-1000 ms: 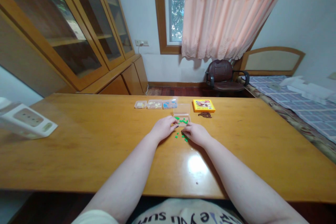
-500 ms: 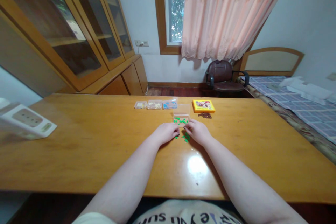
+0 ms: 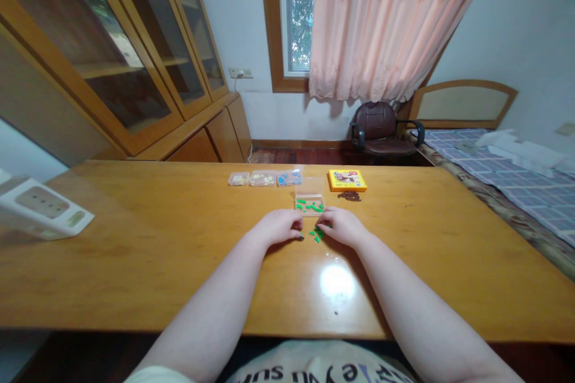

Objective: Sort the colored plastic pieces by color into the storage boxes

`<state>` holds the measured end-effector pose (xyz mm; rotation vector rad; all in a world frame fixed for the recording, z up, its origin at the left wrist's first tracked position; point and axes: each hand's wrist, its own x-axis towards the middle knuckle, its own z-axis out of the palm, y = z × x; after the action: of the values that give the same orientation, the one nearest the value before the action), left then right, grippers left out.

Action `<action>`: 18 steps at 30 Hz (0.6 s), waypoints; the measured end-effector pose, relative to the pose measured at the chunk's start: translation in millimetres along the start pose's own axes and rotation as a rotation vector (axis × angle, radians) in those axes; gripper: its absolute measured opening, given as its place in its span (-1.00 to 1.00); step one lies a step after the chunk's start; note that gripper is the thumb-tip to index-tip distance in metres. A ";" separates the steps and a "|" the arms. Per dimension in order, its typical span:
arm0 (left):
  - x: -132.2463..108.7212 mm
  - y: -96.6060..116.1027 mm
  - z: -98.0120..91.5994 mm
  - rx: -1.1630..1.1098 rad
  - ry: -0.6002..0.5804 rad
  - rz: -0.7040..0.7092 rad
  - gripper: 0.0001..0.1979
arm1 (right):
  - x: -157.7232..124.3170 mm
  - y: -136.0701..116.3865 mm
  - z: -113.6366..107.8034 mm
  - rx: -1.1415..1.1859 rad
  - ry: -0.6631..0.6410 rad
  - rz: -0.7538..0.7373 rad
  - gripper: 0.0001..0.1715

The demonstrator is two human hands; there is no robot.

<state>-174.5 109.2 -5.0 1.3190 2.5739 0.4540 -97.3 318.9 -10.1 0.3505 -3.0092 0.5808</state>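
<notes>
My left hand (image 3: 282,227) rests on the table just left of the loose green pieces, its fingers bent and the thumb apart from them; I make out nothing between them. My right hand (image 3: 342,226) is on the right side of the small pile of green pieces (image 3: 317,238). Its thumb and fingertips are pinched together over a small green piece (image 3: 318,228). Just beyond both hands stands a clear plastic box (image 3: 309,213), its lid (image 3: 309,186) tipped up at the back. Several green pieces (image 3: 302,203) lie scattered inside it.
Farther back on the wooden table (image 3: 171,263) are clear boxes with pale pieces (image 3: 263,178) and blue pieces (image 3: 290,178). A yellow box (image 3: 347,180) has a heap of brown pieces (image 3: 349,196) before it. A white container (image 3: 42,206) stands at the left.
My right hand has drawn back from the clear box to the loose green pieces. My left hand has shifted slightly left, and the green piece beside its fingers no longer shows.
</notes>
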 end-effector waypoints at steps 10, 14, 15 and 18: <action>2.5 2.9 0.5 0.024 -0.061 -0.035 -0.87 | -0.1 1.8 -3.6 -0.012 -0.070 -0.022 -0.72; 1.1 6.7 -0.6 0.037 -0.069 -0.029 -0.86 | 0.1 0.1 -1.9 -0.005 -0.058 -0.038 -0.79; 1.2 7.1 -0.4 0.030 -0.063 -0.019 -0.86 | 0.4 -0.5 -1.1 -0.006 -0.053 -0.041 -0.80; 4.1 6.6 1.5 -0.019 0.040 0.000 -0.87 | 1.4 -2.4 1.4 -0.020 -0.049 -0.029 -0.82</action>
<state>-171.4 116.4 -4.2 1.3165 2.5958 0.5088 -98.1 316.0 -10.5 0.4117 -3.0489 0.5472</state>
